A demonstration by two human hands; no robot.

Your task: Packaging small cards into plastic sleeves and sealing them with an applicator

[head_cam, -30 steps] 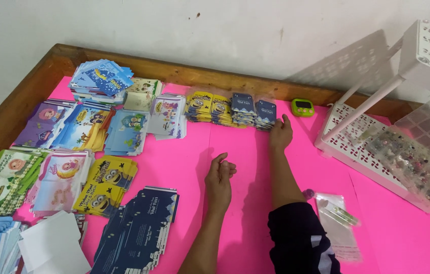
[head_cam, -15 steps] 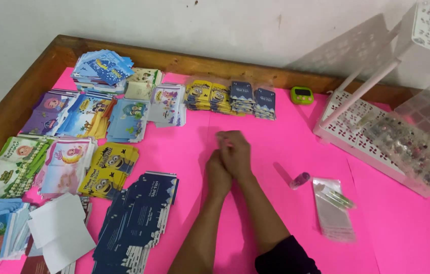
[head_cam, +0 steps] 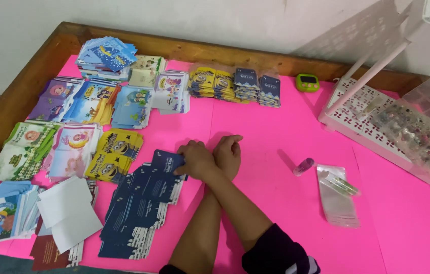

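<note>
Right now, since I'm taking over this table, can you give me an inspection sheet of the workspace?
Surface: pink sheet inside a wooden rim.
Job's things: dark blue card, lifted off the dark blue card stack.
Clutter: printed card stacks at left and along the back, white papers, green timer, small purple tube, clear bags.
Grips: arms crossed; right hand pinches the dark blue card; left hand rests on the sheet, fingers curled, grip unclear.
Cables: nothing seen.
Surroundings: white rack at right, white wall behind.
</note>
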